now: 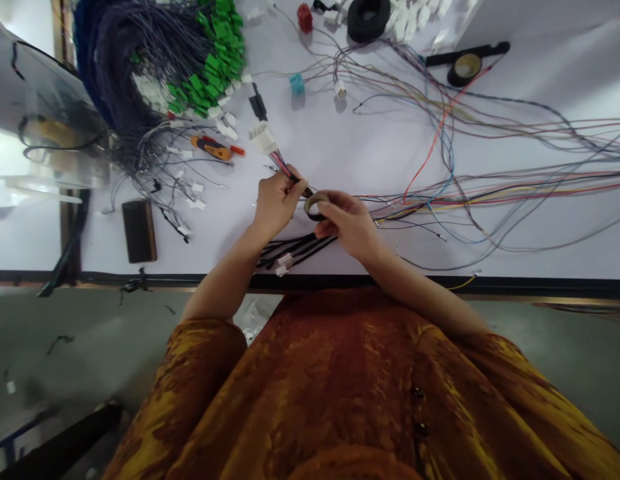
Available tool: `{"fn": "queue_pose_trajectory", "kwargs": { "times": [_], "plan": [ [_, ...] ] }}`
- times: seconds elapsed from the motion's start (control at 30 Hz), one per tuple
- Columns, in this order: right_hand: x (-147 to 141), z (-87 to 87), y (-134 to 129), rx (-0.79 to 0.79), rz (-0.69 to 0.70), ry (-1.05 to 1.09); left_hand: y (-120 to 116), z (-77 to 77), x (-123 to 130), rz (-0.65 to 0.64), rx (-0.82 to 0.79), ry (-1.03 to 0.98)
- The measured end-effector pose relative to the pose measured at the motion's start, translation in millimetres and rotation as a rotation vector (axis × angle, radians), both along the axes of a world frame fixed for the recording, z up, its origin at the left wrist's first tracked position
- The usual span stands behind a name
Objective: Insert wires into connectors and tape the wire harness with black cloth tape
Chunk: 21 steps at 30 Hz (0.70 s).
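My left hand [276,203] is shut on a thin bundle of coloured wires [283,163] just below a white multi-pin connector [263,139]. My right hand [347,224] grips a roll of black electrical tape [315,207] with a pale core, close to the wires in my left hand. A short strip seems to run from the roll to the bundle, though this is hard to make out. Under my hands lies a black wire harness [295,250] with small white connectors. Long loose multicoloured wires [490,200] spread to the right.
On the white table [370,257], an orange-handled screwdriver [211,148] lies left of my hands, beside a large wire bunch with green connectors [210,60]. A dark rectangular block [139,231] sits at left. Another tape roll [464,69] and a black tape roll [369,17] lie far ahead.
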State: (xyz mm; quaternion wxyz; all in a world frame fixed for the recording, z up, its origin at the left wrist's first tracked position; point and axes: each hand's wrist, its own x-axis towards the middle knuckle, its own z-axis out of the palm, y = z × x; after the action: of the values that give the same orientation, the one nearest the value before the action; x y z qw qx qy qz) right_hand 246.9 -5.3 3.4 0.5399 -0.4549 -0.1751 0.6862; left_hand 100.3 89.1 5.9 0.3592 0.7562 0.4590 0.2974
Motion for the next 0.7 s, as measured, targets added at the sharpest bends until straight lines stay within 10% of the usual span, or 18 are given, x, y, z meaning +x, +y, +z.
{"fn": "queue_pose_trajectory", "kwargs": {
  "times": [0.27, 0.5, 0.7],
  "plan": [
    [-44, -41.0, -15, 0.216, 0.026, -0.168, 2, 17.5, 9, -0.063, 0.007, 0.139],
    [32, 8.4, 19, 0.429, 0.139, -0.729, -36, -6.5, 0, -0.02, 0.038, 0.022],
    [28, 24.9, 82, 0.583, 0.458, -1.025, -59, -23.2, 4, 0.057, 0.304, 0.073]
  ]
}}
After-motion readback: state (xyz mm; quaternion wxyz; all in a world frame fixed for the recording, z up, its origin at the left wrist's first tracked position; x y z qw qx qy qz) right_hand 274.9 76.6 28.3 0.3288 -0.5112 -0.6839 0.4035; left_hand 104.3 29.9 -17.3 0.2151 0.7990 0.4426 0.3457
